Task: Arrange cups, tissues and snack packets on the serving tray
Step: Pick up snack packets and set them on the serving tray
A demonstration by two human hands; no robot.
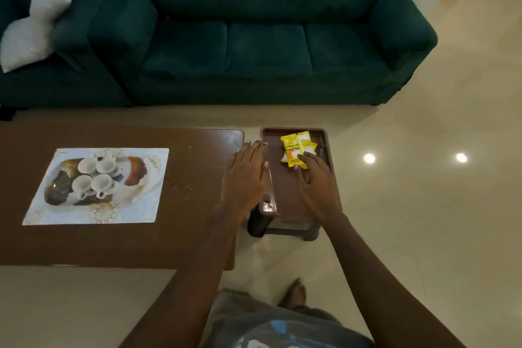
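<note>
Yellow snack packets (296, 147) lie at the far end of the brown tray (285, 200). The right hand (316, 181) rests loosely extended fingers on them, gripping nothing. The left hand (245, 175) lies flat and empty along the tray's left rim (four white cups (96, 178) sit well apart on the bench (183, 192)).

readable text: none | yellow plastic snack packets (297, 150), far end of dark brown rectangular plastic tray (291, 130): dark printed bands, too blurred to read | grey cloth shirt (271, 322), near edge: pale print, illegible
</note>
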